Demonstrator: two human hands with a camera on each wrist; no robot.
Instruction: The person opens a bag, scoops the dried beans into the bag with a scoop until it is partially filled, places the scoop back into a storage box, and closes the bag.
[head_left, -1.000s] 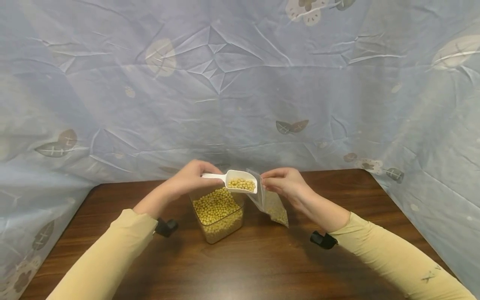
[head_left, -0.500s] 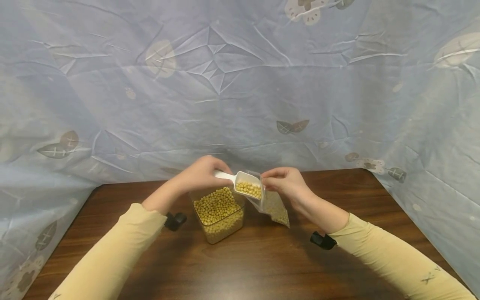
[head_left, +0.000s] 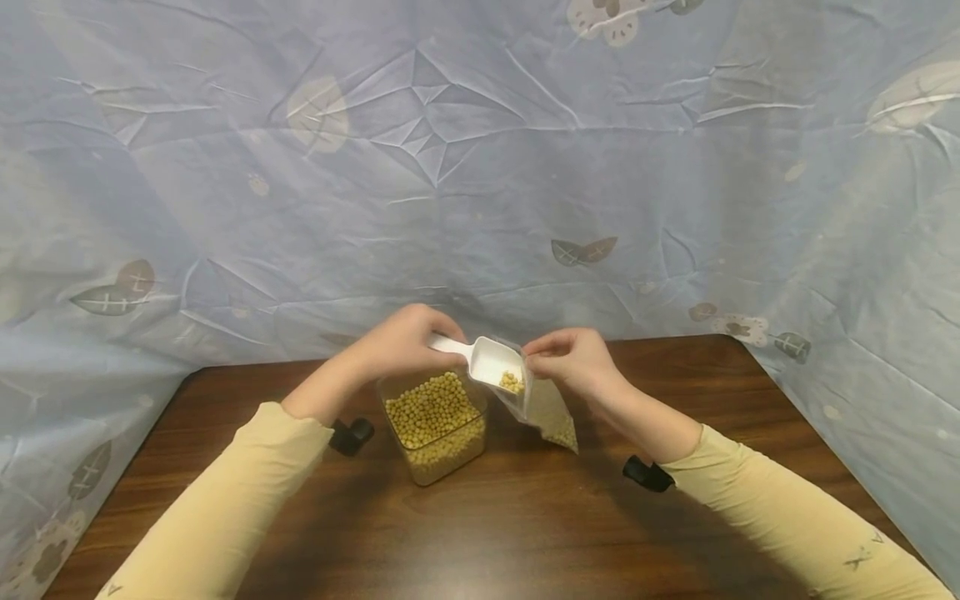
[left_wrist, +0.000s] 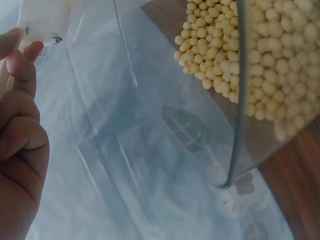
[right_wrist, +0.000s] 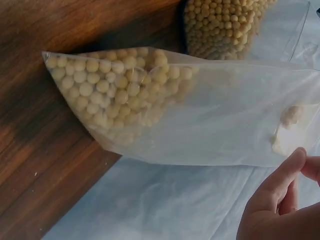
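My left hand grips the handle of a white scoop, which tilts down to the right with its tip inside the mouth of a clear plastic bag. A few yellow soybeans lie at the scoop's lip. With thumb and fingers my right hand pinches the bag's upper edge. In the right wrist view, soybeans fill the bag's lower end, and the scoop shows faintly through the plastic. Beneath the left hand stands a clear square container holding many soybeans.
A dark wood table carries the container and the lower part of the bag. Behind it and at both sides hangs a pale blue patterned cloth. A black wrist mount juts out under the left wrist, another under the right.
The left hand has moved right, bringing the scoop into the bag's mouth and tipping it. Most soybeans have left the scoop. The right hand has stayed nearly still.
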